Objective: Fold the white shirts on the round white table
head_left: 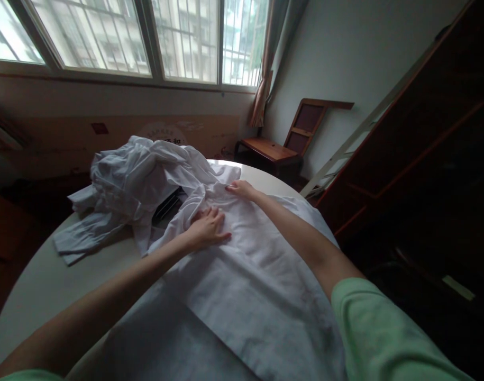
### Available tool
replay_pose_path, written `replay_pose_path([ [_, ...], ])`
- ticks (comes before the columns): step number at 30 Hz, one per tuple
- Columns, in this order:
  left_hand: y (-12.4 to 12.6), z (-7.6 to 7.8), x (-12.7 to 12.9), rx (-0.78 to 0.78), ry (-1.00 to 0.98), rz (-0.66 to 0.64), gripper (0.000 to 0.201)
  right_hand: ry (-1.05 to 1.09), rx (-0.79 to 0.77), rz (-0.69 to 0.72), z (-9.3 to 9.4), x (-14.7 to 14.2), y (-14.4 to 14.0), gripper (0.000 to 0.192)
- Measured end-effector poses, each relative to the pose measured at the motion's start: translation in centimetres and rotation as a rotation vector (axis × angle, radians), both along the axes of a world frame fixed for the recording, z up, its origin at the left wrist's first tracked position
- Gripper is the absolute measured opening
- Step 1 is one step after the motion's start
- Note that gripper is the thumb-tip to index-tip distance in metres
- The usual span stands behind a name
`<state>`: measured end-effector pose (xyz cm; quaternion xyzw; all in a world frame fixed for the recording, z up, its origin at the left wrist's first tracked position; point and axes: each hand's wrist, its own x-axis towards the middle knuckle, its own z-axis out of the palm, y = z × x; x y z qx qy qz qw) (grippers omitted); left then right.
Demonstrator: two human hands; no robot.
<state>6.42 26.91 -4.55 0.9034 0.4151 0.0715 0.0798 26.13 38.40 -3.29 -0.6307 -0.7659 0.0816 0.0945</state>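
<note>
Nothing here serves as a container; everything lies loose on the round table (pixel 39 286), so take that table as your landmark.

Your left hand (pixel 208 227) lies flat, fingers spread, palm down on the white cloth (pixel 249 286) near the table's middle. Your right hand (pixel 242 189) rests further toward the table's far edge, fingers together and low on the same cloth; you cannot tell whether it pinches the fabric or only presses it.

The cloth is plain white and mostly smooth. It runs from your hands back toward you along the table's right half, with a straight folded edge crossing diagonally below your left hand. Its right side drapes over the table's right rim. Around your hands it gathers into soft wrinkles.

Just beyond your hands, on the table's far left part, sits a rumpled white pile (pixel 134 180), touching the cloth. A sleeve-like strip from it trails toward the table's left edge. A dark object (pixel 168 203) shows under the pile, too hidden to identify.

The table's near left stretch is bare surface. Past the table's far right stands a wooden chair (pixel 289 143); a dark cabinet (pixel 424 132) rises close off its right side.
</note>
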Motion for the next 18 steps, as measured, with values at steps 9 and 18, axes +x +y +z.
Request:
replay_pose_path([
  [9,-1.5,-0.8,0.4,0.017,-0.085,-0.205,0.025,-0.245,0.07,-0.051,-1.6,0.1,0.3,0.053],
  [18,-2.0,-0.1,0.4,-0.048,0.02,-0.179,0.029,-0.282,0.182,-0.12,-1.4,-0.3,0.3,0.044],
])
